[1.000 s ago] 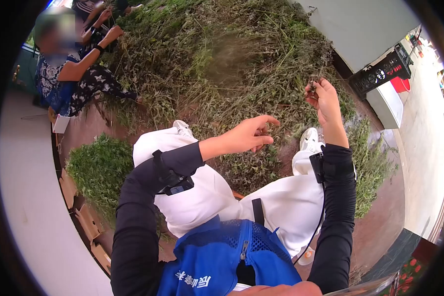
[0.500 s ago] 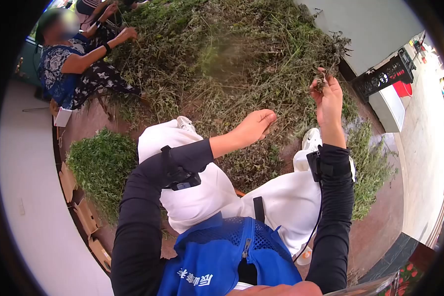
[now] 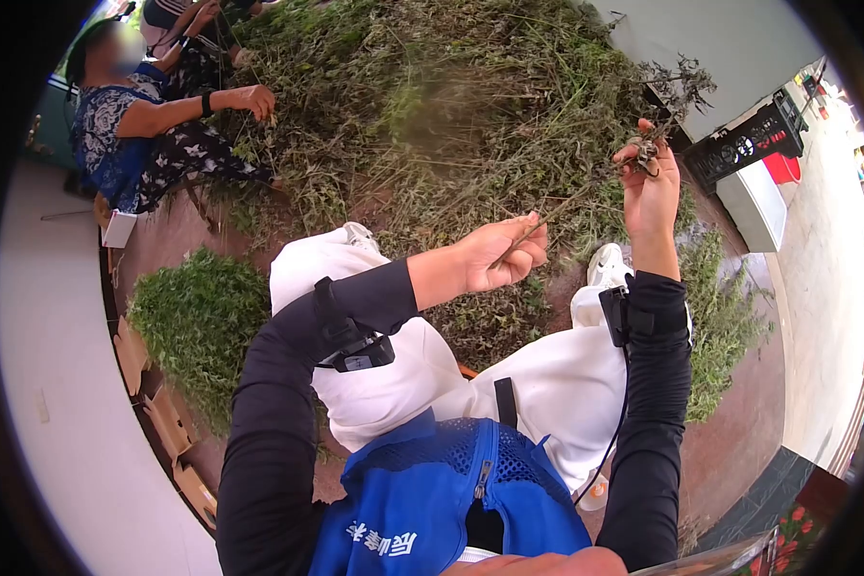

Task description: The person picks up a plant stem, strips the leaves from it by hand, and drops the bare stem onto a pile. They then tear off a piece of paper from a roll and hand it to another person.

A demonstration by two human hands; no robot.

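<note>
My left hand point(image 3: 494, 257) is closed around a thin plant stem point(image 3: 559, 213), which sticks out past the thumb toward the upper right. Higher up on the right, my right hand point(image 3: 653, 197) has its fingers curled round a withered, dark leafy sprig point(image 3: 680, 88). Its shrivelled leaves bunch at the fingertips and spread above them. Beyond both hands lies a large heap of cut leafy stalks point(image 3: 355, 125), partly green and partly dried brown.
A co-worker point(image 3: 130, 120) sits at the upper left, one hand at the heap; another person is partly visible behind. Greener bundles point(image 3: 197, 326) lie beside my left leg and right leg point(image 3: 715, 336). A black crate point(image 3: 749, 144) and a red bucket point(image 3: 782, 168) stand at right.
My left hand has turned, and the stem in it now shows. My right hand has shifted slightly right with the sprig. The co-worker's hand has lowered toward the heap.
</note>
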